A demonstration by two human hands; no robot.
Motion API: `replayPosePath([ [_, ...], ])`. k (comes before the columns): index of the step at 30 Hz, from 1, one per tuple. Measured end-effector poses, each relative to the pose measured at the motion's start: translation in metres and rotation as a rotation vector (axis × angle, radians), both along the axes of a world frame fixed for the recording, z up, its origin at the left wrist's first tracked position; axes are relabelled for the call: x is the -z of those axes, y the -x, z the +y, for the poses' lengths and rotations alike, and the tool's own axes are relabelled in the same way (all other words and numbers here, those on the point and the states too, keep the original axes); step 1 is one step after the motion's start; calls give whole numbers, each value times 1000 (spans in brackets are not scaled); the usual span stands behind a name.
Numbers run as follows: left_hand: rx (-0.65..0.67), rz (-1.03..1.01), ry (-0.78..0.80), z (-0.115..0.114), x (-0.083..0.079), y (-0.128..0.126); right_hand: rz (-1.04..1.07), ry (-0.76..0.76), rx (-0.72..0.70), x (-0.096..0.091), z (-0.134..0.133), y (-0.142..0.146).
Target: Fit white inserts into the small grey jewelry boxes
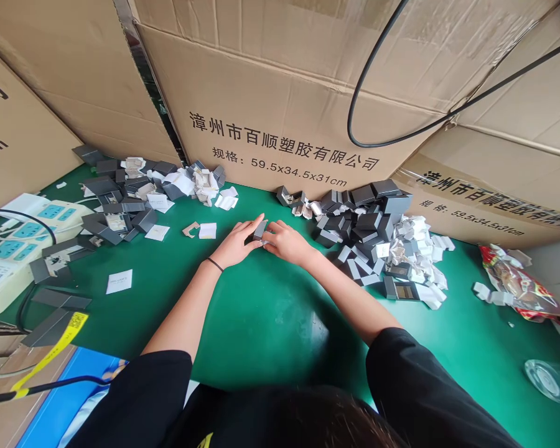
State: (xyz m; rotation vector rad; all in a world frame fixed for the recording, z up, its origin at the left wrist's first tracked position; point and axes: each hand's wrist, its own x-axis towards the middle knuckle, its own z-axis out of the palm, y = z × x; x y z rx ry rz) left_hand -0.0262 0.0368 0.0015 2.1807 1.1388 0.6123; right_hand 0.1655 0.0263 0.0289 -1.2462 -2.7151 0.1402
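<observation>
Both my hands meet over the green table (270,311) around one small grey box (260,231). My left hand (237,244) grips its left side, fingers curled, a black band on the wrist. My right hand (287,241) pinches its right side. A heap of small grey boxes and white paper inserts (378,236) lies just right of my right hand. Another heap of grey boxes and white cards (135,193) lies to the far left.
Large cardboard cartons (280,124) wall off the back of the table. A white power strip (23,233) sits at the left edge. A red snack wrapper (522,289) and a clear lid (548,381) lie at right. Loose white cards (119,281) dot the table.
</observation>
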Motion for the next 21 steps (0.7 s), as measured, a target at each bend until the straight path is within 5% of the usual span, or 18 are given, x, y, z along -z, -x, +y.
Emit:
replayPosePath([
  [15,58,-34,8,1,3,1,25,98,98,-1,0,6],
  [21,47,-39,0,3,3,2,-130,-55,123,3,-18,19],
])
